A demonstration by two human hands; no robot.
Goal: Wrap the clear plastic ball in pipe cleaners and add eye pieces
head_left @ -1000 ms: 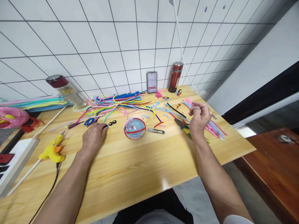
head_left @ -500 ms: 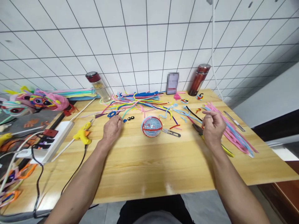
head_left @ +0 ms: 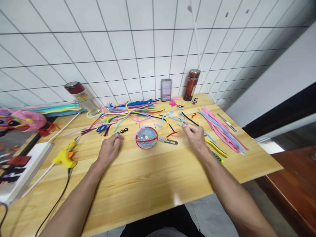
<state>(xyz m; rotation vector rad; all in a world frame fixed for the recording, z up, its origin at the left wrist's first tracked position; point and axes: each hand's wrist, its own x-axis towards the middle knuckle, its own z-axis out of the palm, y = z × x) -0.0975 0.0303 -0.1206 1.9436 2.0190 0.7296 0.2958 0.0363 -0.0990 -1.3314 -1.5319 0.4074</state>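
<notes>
My left hand (head_left: 111, 144) rests on the table with its fingers curled in, no object visible in it. Close to its fingertips lie a small blue piece (head_left: 118, 133) and two black rings (head_left: 124, 130). My right hand (head_left: 195, 135) is closed, thumb against the bent fingers, near light blue pipe cleaner pieces; whatever it may hold is hidden. Yellow-and-black plier handles (head_left: 216, 148) show beyond its wrist, the jaws covered. Between the hands sits a clear ball (head_left: 146, 137) with red and light blue bands. Thread snips (head_left: 169, 141) lie just right of it.
Colourful pipe cleaners (head_left: 133, 110) are heaped at the back, pink and blue ones (head_left: 222, 130) at right. A yellow glue gun (head_left: 65, 156) and a power strip (head_left: 32, 168) are at left. A glass bottle (head_left: 82, 97), a phone (head_left: 166, 89) and a red flask (head_left: 192, 85) stand behind.
The view has turned to the right, shifting the scene leftward. My right hand has moved left toward the ball and covers the plier jaws. My left hand stays curled, now nearer the small blue piece.
</notes>
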